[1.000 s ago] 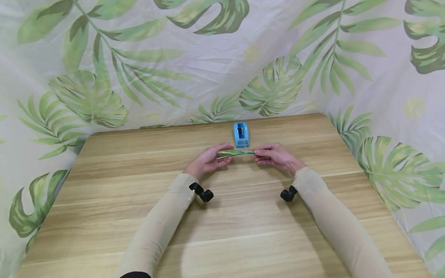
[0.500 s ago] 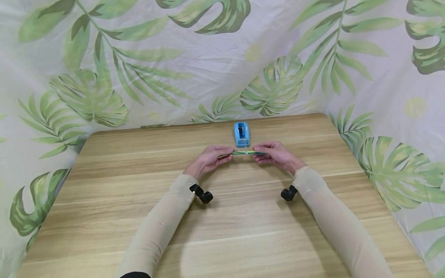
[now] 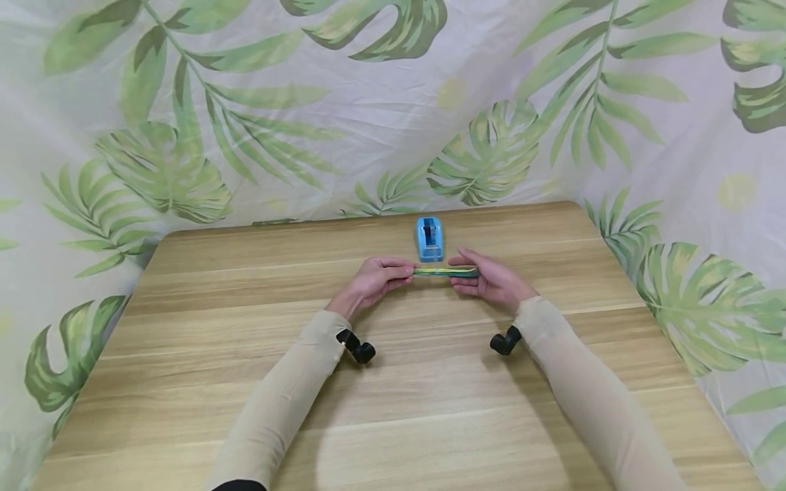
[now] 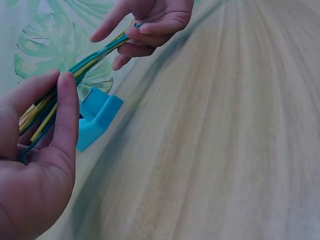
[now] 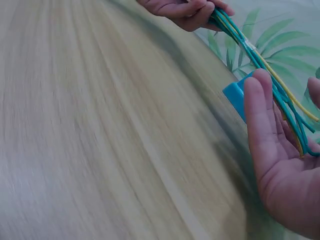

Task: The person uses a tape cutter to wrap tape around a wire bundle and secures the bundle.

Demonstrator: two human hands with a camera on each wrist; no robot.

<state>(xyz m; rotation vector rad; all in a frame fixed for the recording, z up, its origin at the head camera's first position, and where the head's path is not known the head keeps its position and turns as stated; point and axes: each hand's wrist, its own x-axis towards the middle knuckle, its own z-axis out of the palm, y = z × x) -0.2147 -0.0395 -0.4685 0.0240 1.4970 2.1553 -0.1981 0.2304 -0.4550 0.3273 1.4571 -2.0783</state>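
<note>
A bundle of thin green and yellow wires (image 3: 439,271) stretches between my two hands, held above the table. My left hand (image 3: 382,278) pinches its left part between thumb and fingers; in the left wrist view the wire ends spread inside the palm. Around the middle of the bundle is a shiny clear band that looks like tape (image 5: 248,44). My right hand (image 3: 491,278) has its thumb lifted away, and its fairly straight fingers (image 5: 260,112) lie under the looped right end. Just behind the bundle stands a blue tape dispenser (image 3: 430,239).
The wood-grain table (image 3: 393,409) extends on all sides of the hands. A leaf-patterned cloth (image 3: 368,123) hangs right behind its far edge. Each wrist carries a small black camera mount (image 3: 505,341).
My right hand has gone from pinching the bundle to lifting its thumb off, fingers beneath. My left hand has closed from a looser hold to a pinch. The dispenser stays put.
</note>
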